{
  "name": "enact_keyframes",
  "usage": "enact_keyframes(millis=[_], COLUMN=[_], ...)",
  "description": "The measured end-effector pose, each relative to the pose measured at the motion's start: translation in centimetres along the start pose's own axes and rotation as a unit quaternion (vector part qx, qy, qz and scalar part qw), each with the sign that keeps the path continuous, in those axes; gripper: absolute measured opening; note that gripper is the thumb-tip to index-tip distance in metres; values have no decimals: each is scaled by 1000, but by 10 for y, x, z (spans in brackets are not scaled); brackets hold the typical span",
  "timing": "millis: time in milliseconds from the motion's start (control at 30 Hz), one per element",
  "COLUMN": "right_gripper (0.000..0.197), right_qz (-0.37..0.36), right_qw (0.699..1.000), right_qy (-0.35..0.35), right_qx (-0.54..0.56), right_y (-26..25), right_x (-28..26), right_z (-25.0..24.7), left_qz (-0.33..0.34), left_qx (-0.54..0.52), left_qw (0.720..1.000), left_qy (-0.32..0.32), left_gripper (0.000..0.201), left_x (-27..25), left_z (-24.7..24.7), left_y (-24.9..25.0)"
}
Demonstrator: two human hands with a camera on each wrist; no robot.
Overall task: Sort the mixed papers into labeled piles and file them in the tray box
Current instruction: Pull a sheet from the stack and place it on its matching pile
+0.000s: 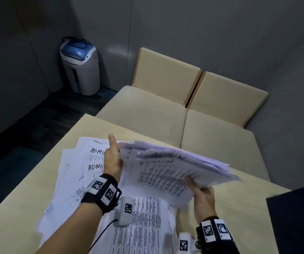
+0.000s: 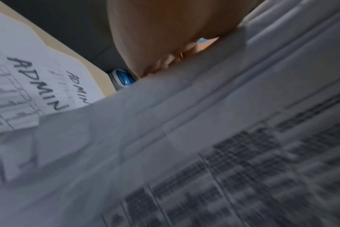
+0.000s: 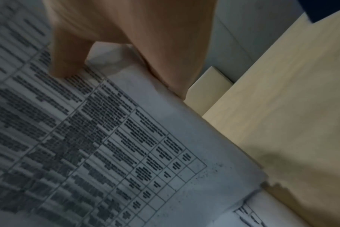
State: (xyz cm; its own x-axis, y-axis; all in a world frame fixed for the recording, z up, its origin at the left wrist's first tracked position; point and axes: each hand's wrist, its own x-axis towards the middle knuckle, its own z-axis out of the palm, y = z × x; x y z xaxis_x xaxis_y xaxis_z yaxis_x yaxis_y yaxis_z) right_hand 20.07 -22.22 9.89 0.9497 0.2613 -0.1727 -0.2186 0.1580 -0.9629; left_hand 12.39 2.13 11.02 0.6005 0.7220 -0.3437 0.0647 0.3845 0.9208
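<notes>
A thick stack of printed papers (image 1: 165, 167) hangs tilted above the beige table (image 1: 28, 198), blurred by motion. My left hand (image 1: 113, 159) is at the stack's left edge, its fingers hidden behind the sheets and its thumb sticking up clear. My right hand (image 1: 202, 195) pinches the near right corner, thumb on top and fingers underneath. The right wrist view shows that thumb (image 3: 68, 61) pressing on the top sheet's printed table (image 3: 107, 138). In the left wrist view my left hand (image 2: 155, 38) curls against the stack (image 2: 204, 138). Loose sheets handwritten "ADMIN" (image 1: 92, 154) (image 2: 38, 84) lie on the table to the left.
More printed sheets (image 1: 144, 220) lie spread under my arms. A dark flat-topped object (image 1: 297, 220) stands at the table's right edge. Beige sofa cushions (image 1: 147, 107) sit beyond the table, and a grey bin with a blue lid (image 1: 79, 66) stands in the far corner.
</notes>
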Motion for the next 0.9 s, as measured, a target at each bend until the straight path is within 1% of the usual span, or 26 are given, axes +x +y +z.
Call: enact_keyframes(millis=[33,67,100,133,167,200,233,267,333,433,500,567,633,700,767,800,833,867,900], right_gripper=[86,79,69,63,63,65,63,58,48,47,46,40,41,47,69,80,83,81,77], right_qz=[6,5,-2,-12,-26,-40,-51,-60,-72,-64,-44,-31,-33,-34,-29,-23,-22,-26,-29], right_qw=[1000,1000,999,999,999,999,998,998,997,997,996,996,996,997,999,999,1000,999,999], right_qy=[4,-2,-6,-5,0,-1,-5,-12,-19,-24,-34,-39,-40,-35,-7,1,-2,-18,-34], right_qx=[-17,-30,-38,-41,-37,-31,-26,-23,-29,-47,-68,-76,-69,-60,-45,-22,-2,8,14], right_y=[2,2,1,-1,-5,-8,-13,-16,-20,-19,-16,-13,-12,-11,-12,-15,-18,-21,-24], right_x=[3,4,5,6,6,6,5,3,1,-3,-5,-7,-5,-1,3,5,6,7,8], right_z=[1,3,3,5,7,9,12,15,20,18,14,14,16,17,18,18,19,20,22], left_qz=[-6,-14,-17,2,25,44,52,62,71,59,88,120,131,130,137,139,144,146,148], left_qx=[-15,-30,-37,-45,-54,-66,-63,-63,-80,-106,-55,35,111,152,210,237,259,272,254], left_qw=[1000,999,998,998,998,995,993,990,984,979,979,967,953,943,925,919,918,921,929], left_qy=[-27,-39,-37,-33,-35,-54,-80,-107,-140,-164,-177,-222,-249,-265,-286,-281,-263,-240,-225], left_gripper=[92,92,88,79,71,73,82,90,92,94,98,100,101,103,113,116,117,116,112], left_x=[-6,-10,-14,-17,-19,-18,-21,-25,-33,-32,-27,-23,-22,-24,-25,-23,-19,-16,-13], left_z=[6,12,18,23,27,30,33,35,37,26,11,-6,-20,-31,-37,-38,-37,-36,-32], left_y=[6,9,14,21,28,33,39,44,52,47,37,23,13,9,9,7,5,5,5])
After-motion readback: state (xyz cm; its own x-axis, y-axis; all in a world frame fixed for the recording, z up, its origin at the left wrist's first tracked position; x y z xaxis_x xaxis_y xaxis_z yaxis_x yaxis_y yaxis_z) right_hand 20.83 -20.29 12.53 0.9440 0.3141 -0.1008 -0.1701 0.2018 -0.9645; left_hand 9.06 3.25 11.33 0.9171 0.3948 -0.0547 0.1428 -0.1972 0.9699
